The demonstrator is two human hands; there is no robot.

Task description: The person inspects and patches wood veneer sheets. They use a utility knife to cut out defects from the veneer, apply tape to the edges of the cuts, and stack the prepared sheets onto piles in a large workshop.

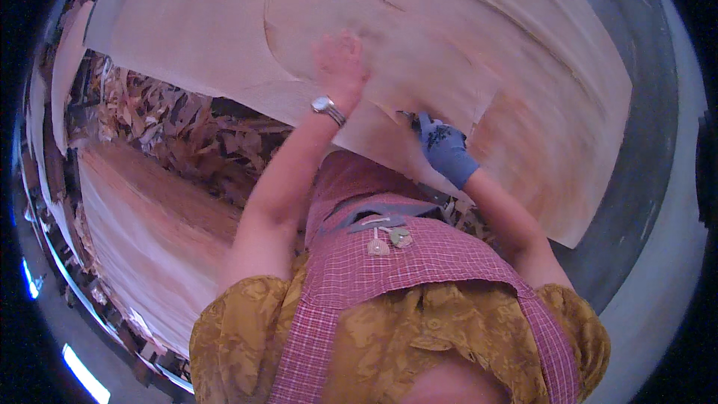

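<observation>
Veneer sheet [202, 30], broad, thin, pale tan, lies across a dark grey flat surface [649, 97]. The bare left hand [341, 63], its finger spread too blurred to judge, rests apparently empty on it, seemingly steadying it; the blue-gloved right hand [443, 144] curls round a small dark pointed tool [407, 115], probably for control.

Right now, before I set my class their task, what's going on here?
A person in a checked apron is at work over large, thin wood sheets. The bare left hand, with a watch on its wrist, is on the sheets. The right hand, in a blue glove, seems to hold a small dark tool close to the wood, too blurred to identify. Loose scraps lie to the left, beyond another pale stack.
</observation>
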